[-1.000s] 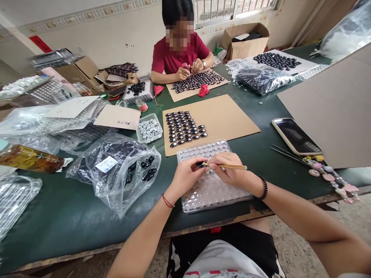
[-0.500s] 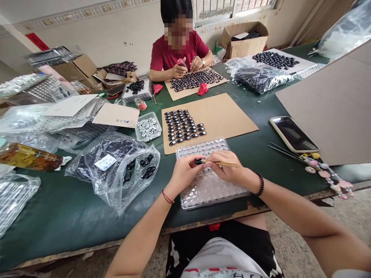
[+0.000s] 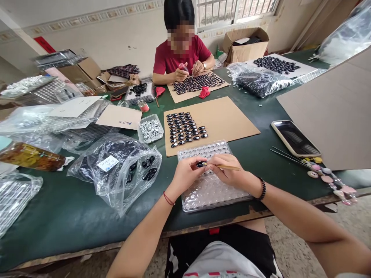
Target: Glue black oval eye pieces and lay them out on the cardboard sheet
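Observation:
My left hand point(image 3: 188, 172) pinches a small glossy black oval piece point(image 3: 200, 164) between thumb and fingers. Closed around a thin wooden stick point(image 3: 228, 167), my right hand point(image 3: 227, 170) holds the stick's yellowish tip against the black piece. Both hands are above a clear plastic tray point(image 3: 203, 200) with rows of round cavities; small round shiny parts fill its far rows. Beyond the tray, a cardboard sheet point(image 3: 232, 119) carries rows of black oval pieces with a light spot on each. The fingertips partly hide the held piece.
Left of the tray lies a plastic bag point(image 3: 110, 170) of black pieces, near a small box of silvery parts point(image 3: 150, 129). A phone point(image 3: 295, 139) and tweezers point(image 3: 286, 154) lie at right. Across the table a co-worker point(image 3: 179, 54) works over another cardboard sheet.
The whole view has shifted slightly, with things appearing a little lower and to the right. Both hands keep their grips, and the stick stays at the black piece.

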A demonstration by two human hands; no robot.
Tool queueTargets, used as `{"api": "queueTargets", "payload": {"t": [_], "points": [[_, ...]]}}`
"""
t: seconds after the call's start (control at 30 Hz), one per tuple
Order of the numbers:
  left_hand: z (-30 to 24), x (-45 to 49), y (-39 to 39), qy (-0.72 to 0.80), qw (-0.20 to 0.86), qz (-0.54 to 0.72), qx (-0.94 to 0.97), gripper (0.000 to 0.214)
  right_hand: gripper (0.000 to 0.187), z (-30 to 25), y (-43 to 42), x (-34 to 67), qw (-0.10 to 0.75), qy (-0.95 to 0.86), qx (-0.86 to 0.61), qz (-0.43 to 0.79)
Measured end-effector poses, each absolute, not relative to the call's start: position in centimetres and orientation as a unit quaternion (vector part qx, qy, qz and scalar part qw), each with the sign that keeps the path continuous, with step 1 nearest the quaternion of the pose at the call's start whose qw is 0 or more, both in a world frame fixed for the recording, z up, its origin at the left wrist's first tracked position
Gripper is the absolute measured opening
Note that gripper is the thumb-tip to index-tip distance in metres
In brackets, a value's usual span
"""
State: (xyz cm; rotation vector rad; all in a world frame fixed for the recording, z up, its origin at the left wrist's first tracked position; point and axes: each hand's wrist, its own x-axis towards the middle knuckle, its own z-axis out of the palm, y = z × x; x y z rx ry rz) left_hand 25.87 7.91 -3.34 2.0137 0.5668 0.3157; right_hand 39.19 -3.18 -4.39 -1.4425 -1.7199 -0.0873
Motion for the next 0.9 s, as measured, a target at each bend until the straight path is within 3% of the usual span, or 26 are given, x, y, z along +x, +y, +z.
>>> {"api": "queueTargets", "payload": {"t": [0.53, 0.63, 0.77, 0.9], "points": [[-3.4, 25.8, 7.4, 0.235, 0.507, 0.154, 0.814, 0.02, 0.022, -4.2, -3.4, 38.9, 0.433, -0.688, -0.583, 0.002], [-3.4, 25.9, 7.1, 0.232, 0.579, 0.144, 0.768, 0.021, 0.028, -4.0, -3.0, 39.1, 0.506, -0.61, -0.598, 0.119], [-3.2, 25.9, 6.9, 0.249, 0.621, 0.134, 0.731, 0.022, 0.038, -3.8, -2.3, 39.8, 0.602, -0.397, -0.556, 0.413], [-2.8, 25.8, 7.0, 0.251, 0.633, 0.125, 0.722, 0.022, 0.04, -3.7, -2.0, 40.1, 0.667, -0.284, -0.491, 0.483]]}}
